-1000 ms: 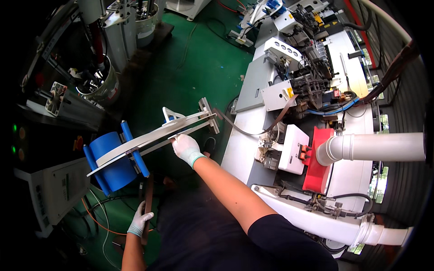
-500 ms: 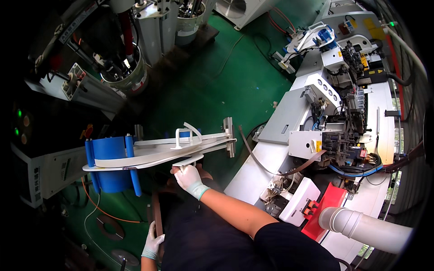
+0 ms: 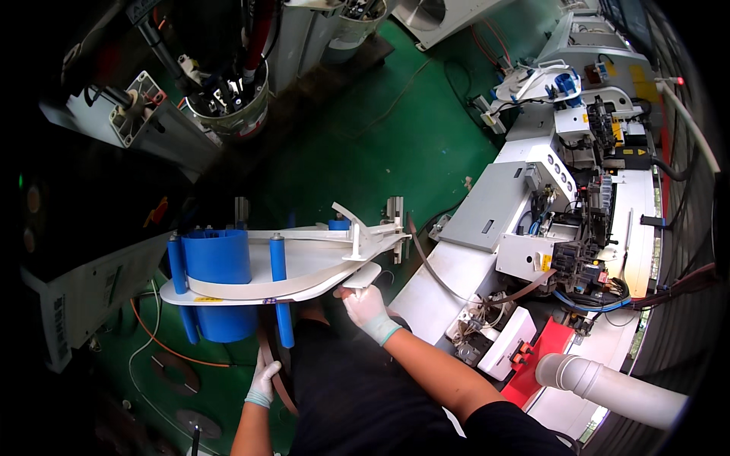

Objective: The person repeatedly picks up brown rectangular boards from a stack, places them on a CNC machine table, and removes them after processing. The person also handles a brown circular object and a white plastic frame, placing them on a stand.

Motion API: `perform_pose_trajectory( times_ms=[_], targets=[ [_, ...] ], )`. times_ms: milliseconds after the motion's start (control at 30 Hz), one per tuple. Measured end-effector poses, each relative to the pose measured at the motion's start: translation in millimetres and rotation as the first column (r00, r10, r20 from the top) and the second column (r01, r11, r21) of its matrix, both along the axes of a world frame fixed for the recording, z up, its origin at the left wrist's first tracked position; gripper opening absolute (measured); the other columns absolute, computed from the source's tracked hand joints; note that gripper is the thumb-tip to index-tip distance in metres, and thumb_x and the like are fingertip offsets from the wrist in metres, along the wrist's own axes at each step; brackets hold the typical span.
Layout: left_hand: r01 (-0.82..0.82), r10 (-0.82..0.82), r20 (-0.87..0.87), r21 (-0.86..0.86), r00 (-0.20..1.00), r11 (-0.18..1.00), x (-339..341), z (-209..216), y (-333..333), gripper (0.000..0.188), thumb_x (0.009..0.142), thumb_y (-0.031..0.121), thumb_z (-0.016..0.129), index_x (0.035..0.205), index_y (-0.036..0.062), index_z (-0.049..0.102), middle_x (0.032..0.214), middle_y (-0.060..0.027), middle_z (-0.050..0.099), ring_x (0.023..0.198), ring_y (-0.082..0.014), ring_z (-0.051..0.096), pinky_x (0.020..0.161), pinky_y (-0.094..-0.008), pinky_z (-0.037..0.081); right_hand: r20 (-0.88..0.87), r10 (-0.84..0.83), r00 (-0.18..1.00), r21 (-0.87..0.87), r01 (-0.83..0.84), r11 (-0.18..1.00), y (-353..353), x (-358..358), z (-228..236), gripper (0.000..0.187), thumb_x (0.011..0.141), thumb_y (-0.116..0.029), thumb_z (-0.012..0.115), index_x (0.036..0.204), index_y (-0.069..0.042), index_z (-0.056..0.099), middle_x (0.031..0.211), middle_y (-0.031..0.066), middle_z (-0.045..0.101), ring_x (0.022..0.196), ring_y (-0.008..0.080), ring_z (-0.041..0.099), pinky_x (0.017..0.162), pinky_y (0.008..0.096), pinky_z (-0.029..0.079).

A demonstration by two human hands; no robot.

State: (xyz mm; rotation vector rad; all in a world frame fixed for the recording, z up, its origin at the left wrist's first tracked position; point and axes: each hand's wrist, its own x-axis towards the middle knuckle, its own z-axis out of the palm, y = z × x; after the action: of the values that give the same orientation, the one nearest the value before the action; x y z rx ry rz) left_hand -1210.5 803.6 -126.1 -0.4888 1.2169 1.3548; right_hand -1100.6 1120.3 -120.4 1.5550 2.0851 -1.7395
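Observation:
A white tray-like reel holder (image 3: pixel 251 280) stands in front of me, with a blue drum (image 3: pixel 220 258), blue upright rollers (image 3: pixel 278 266) and a white strip (image 3: pixel 258 291) curving along its edge. My right hand (image 3: pixel 367 308), in a white glove, has its fingers closed on a small white plate (image 3: pixel 363 277) at the holder's near edge. Low on the left, my gloved left hand (image 3: pixel 263 381) is closed round the side of a brown coil of strip (image 3: pixel 282 384), partly hidden by my dark clothing.
To the right runs a long edge-banding machine (image 3: pixel 487 201), with a brown strip (image 3: pixel 437 270) hanging from it. A white pipe (image 3: pixel 608 387) rises at lower right. Buckets of tools (image 3: pixel 236 114) stand at far left. An orange hose (image 3: pixel 182 361) and flat discs (image 3: pixel 175 372) lie on the green floor.
The reel holder, both hands and the surroundings have shifted in the view, the holder to the right. More of the holder's top shows. My left hand and the brown coil sit slightly higher.

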Motion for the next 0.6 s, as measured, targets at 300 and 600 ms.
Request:
perform_pose_trajectory(
  times_ms=[300,600],
  targets=[
    [0.532,-0.542,-0.319,-0.127,0.777,0.837,-35.8,-46.6,-35.6,0.109,0.068,0.031,0.084,0.159,0.0035,0.031,0.148,-0.0236,0.047,0.138,-0.0356,0.047,0.116,-0.0407,0.038,0.065,0.094,0.993,0.122,-0.102,0.987,3.6,-4.7,2.5,0.022,0.097,-0.018,0.059,0.102,0.0,0.071,0.091,0.0161,0.075,0.085,0.0325,0.072,0.076,0.0405,0.054],
    [0.808,-0.859,-0.284,-0.308,0.426,0.503,-68.6,-3.0,-16.3,0.112,0.064,0.04,0.085,0.157,0.0042,0.035,0.15,-0.0294,0.044,0.138,-0.0415,0.047,0.116,-0.0434,0.039,0.079,0.129,0.989,0.08,-0.135,0.988,28.2,-17.6,11.5,0.024,0.097,-0.022,0.056,0.099,-0.002,0.07,0.09,0.0137,0.075,0.088,0.0315,0.071,0.079,0.0405,0.055]
  ],
)
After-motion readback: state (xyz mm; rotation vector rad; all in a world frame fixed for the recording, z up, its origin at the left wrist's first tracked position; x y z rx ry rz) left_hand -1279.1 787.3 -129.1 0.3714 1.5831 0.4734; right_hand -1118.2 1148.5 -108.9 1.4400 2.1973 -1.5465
